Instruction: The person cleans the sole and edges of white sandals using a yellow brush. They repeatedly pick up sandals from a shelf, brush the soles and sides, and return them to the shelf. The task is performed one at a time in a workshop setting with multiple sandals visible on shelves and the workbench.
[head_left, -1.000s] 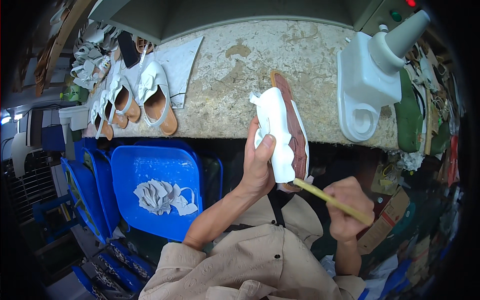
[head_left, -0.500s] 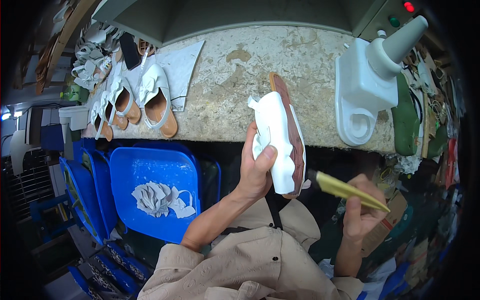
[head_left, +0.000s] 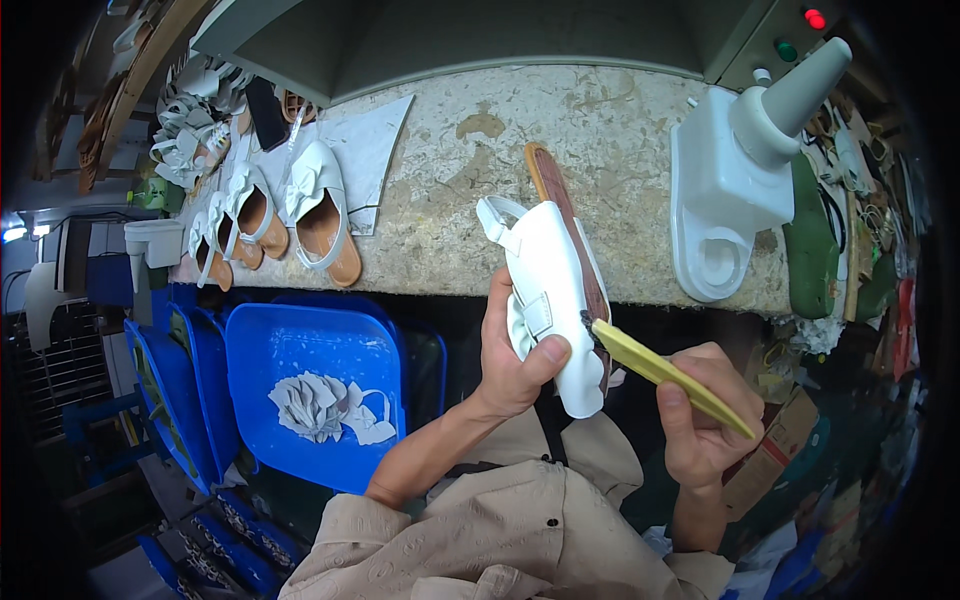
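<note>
In front of my body my left hand (head_left: 521, 352) grips a white sandal (head_left: 545, 265), its thumb pressed on the white upper. The sandal is tilted on its side, with its strap loop at the far end and its reddish-brown underside (head_left: 567, 192) turned to the right. My right hand (head_left: 706, 414) is closed around the yellow flat handle of a brush (head_left: 662, 368). The dark tip of the brush meets the edge between the white upper and the brown underside. Part of the underside's near end is hidden behind the upper and the brush.
Several finished-looking white bow sandals (head_left: 322, 222) stand at the left of the worn workbench (head_left: 450, 200). A white pot with a cone-shaped top (head_left: 730, 190) stands at the right. Below the bench, a blue tub (head_left: 255, 345) holds white cut pieces (head_left: 325, 405).
The brush has moved left and now touches the sandal's edge. The sandal has turned a little, showing more of its white upper and its strap loop.
</note>
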